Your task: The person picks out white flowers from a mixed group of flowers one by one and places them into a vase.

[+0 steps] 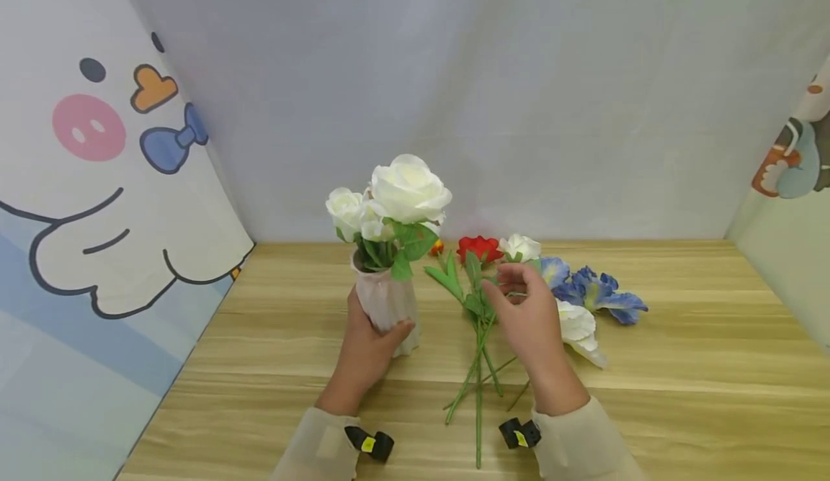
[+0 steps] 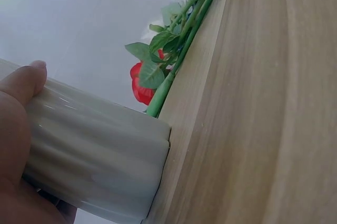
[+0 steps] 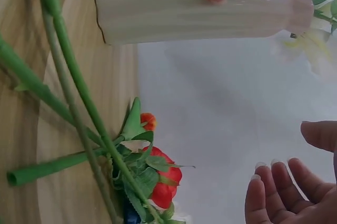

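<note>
My left hand (image 1: 363, 348) grips a pale ribbed vase (image 1: 387, 301) around its body, thumb across the front. The vase stands upright on the table, with white flowers, among them a large white rose (image 1: 410, 189), and green leaves in its mouth. In the left wrist view the thumb lies along the glossy vase (image 2: 100, 150). My right hand (image 1: 533, 315) hovers over the loose flowers, fingers loosely bent and apart from the thumb. The right wrist view shows nothing between the fingers of that right hand (image 3: 289, 192). Beneath it lie crossed green stems (image 1: 478, 394).
Loose on the wooden table (image 1: 272, 366) lie a red flower (image 1: 478, 248), a small orange bloom (image 1: 437, 248), a white rose (image 1: 521, 247), blue flowers (image 1: 599, 295) and a large white bloom (image 1: 578, 326). A pale curtain (image 1: 519, 106) hangs behind; a cartoon-printed panel (image 1: 97, 214) stands left.
</note>
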`<state>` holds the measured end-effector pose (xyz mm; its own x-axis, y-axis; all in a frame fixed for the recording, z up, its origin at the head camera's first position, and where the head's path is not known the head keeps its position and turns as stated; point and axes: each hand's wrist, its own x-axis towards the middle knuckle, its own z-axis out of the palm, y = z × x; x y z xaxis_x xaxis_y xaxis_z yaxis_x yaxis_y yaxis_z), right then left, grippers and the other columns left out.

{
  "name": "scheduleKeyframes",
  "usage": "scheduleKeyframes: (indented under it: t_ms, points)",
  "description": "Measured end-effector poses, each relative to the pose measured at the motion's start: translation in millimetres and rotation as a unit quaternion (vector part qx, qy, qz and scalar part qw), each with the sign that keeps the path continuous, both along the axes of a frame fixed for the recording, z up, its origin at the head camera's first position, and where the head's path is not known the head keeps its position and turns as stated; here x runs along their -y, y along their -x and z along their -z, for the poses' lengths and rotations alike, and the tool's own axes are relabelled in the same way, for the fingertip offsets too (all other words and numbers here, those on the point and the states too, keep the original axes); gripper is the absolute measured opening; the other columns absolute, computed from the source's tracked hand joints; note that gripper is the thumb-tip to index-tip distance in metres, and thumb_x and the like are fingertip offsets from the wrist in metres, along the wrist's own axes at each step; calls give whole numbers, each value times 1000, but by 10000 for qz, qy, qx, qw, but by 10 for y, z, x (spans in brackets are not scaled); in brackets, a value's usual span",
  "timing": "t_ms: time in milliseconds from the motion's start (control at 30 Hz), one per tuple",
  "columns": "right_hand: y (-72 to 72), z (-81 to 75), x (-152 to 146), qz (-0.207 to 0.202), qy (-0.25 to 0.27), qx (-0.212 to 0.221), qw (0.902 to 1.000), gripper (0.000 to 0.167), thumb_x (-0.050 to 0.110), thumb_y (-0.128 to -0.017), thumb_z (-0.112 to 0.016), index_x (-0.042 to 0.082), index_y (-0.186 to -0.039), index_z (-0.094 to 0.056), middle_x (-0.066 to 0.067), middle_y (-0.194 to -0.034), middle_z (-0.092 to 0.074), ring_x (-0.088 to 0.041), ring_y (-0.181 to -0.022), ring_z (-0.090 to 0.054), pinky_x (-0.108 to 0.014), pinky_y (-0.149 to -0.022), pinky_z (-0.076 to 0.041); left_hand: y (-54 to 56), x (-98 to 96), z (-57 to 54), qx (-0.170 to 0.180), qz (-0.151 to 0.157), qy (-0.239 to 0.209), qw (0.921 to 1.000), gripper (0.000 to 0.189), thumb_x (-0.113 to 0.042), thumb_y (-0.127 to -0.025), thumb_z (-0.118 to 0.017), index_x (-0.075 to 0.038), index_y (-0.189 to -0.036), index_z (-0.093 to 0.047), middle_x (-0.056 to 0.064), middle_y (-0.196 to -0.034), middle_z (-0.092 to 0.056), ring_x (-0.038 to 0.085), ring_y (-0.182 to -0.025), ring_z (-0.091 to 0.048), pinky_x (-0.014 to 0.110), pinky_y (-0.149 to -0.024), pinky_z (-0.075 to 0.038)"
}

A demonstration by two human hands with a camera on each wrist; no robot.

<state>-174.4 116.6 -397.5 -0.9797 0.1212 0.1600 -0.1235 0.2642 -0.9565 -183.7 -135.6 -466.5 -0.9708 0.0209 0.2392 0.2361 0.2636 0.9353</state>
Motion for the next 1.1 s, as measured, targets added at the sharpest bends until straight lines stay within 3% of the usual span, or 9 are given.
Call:
scheduleKeyframes:
  t_ms: [167, 433, 633, 867, 1100]
  points:
    - [88, 121, -9, -41, -191, 417, 9989, 44, 27, -101, -69, 3, -136, -55, -16, -133, -58, -28, -116, -56, -44, -99, -46, -3, 7, -5, -5, 25, -34, 10000, 97, -18, -91, -81, -14, -160, -13, 16, -137, -46, 33, -121, -51, 56, -103, -39]
    - [154, 284, -80, 105, -976, 1216, 9877, 51, 37, -102, -63, 2, -138, -54, -16, -125, -61, -33, -112, -59, -46, -84, -51, -18, -5, -11, 45, -8, -34, 10000, 99, -18, -89, -82, -12, -159, -13, 16, -136, -47, 33, -120, -52, 55, -103, -40]
    - [201, 318, -93, -52, -1347, 1547, 9787, 52, 34, -102, -62, -3, -137, -54, -22, -126, -62, -38, -112, -60, -51, -90, -50, -3, 1, 1, 89, -59, -3, 9999, 101, -20, -89, -82, -15, -160, -11, 14, -136, -47, 32, -120, -53, 55, -102, -41]
    - [246, 379, -90, -404, -1106, 1910, 9745, 55, 29, -103, -63, -8, -141, -49, -22, -114, -68, -25, -77, -72, -44, -77, -57, -8, 16, -14, 136, -33, -72, 9999, 100, -19, -89, -83, -15, -160, -12, 16, -136, -47, 34, -119, -52, 56, -103, -40]
    - [269, 455, -118, -411, -1055, 2188, 9692, 48, 22, -100, -67, -9, -133, -51, -15, -85, -73, -22, -66, -73, -43, -78, -58, -17, 14, -27, 159, 47, -118, 9998, 97, -19, -91, -82, -15, -159, -13, 17, -137, -46, 34, -121, -51, 57, -104, -39]
